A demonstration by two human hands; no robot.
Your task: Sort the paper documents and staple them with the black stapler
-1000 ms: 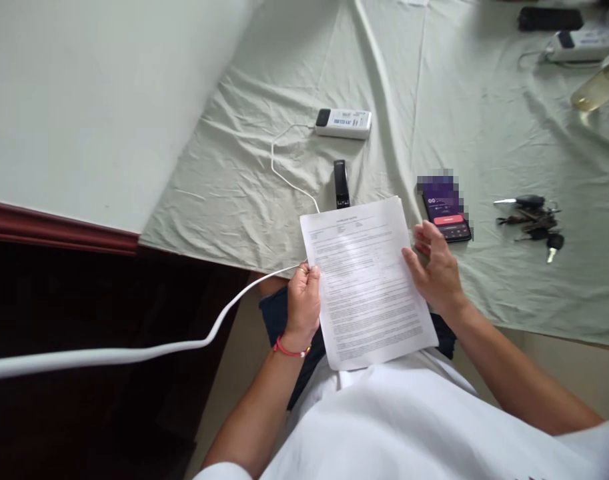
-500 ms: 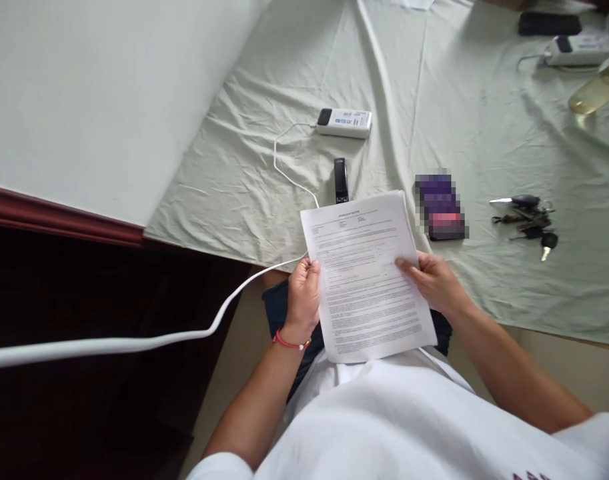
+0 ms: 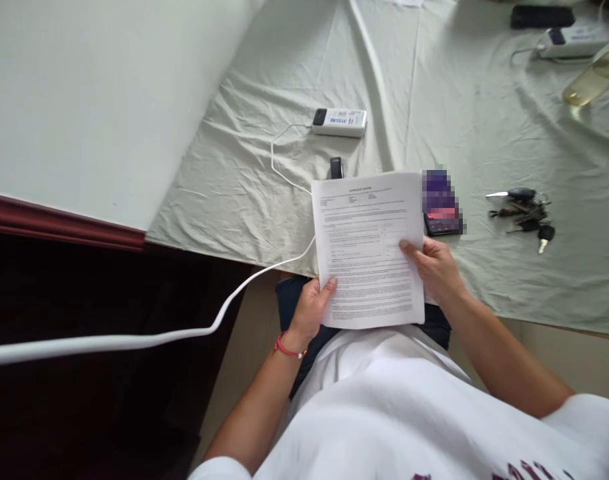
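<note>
Between my two hands is a stack of printed paper sheets (image 3: 367, 257), held over my lap and the table's front edge. My left hand (image 3: 311, 307) grips its lower left edge, thumb on top and the other fingers underneath. On the right edge, about halfway up, my right hand (image 3: 437, 263) pinches the stack with the thumb on the printed face. The fingers behind the paper are hidden. Just past the top edge, a black stapler-like object (image 3: 337, 167) is partly covered by the sheets. A phone (image 3: 441, 203) with a blurred-out screen lies beside the right edge.
A bunch of keys (image 3: 527, 212) rests on the green tablecloth (image 3: 479, 280). Farther back is a white power bank (image 3: 339, 123) with a white cable (image 3: 159, 340) crossing to the left. A second white device (image 3: 574, 43), a black case (image 3: 541, 17) and a bottle (image 3: 591, 79) stand far right.
The paper stack has moved up and straightened, now covering more of the black object. My left hand has slid to a lower spot on the left edge, thumb now over the page.
</note>
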